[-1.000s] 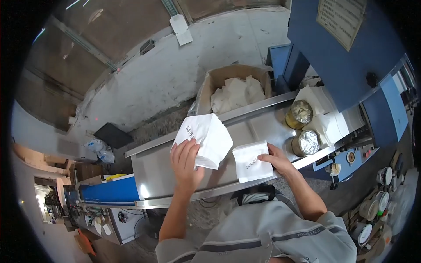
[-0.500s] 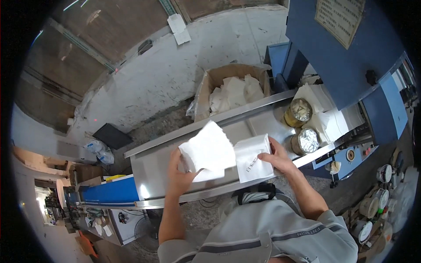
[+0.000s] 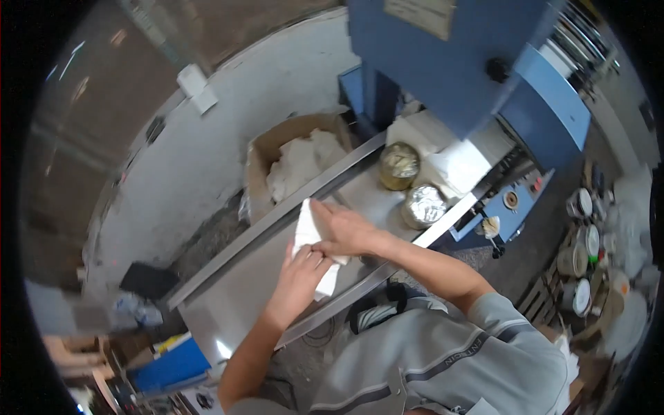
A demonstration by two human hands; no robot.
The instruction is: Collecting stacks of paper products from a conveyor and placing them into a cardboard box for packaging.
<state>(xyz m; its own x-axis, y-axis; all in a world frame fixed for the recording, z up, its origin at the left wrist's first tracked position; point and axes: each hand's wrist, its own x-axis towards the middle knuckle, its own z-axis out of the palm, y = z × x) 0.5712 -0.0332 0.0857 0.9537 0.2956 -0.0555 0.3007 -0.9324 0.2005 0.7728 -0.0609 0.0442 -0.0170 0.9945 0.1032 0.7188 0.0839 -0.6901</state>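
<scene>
Both my hands meet over the metal table [image 3: 242, 283]. Between them a bundle of thin white sheets [image 3: 303, 232] stands tilted, a narrow side facing up. My left hand [image 3: 299, 280] grips it from the near left, fingers bent over its face. My right hand [image 3: 346, 232] presses on it from the right, with the thumb close to the left fingertips. The hands cover much of the bundle, and whether the sheets are paper or thin film cannot be made out.
Two foil-topped jars, one yellowish [image 3: 399, 166] and one silvery [image 3: 425, 206], stand right of my hands. Behind them lie more white sheets [image 3: 460, 166] beside a blue machine [image 3: 443, 62]. A cardboard box [image 3: 266, 149] of white pieces sits past the table's raised rim.
My hands, apart with white sheets in each, have come together on one bundle. The right hand moved left. The printed face no longer shows. The whole view has swung to the right.
</scene>
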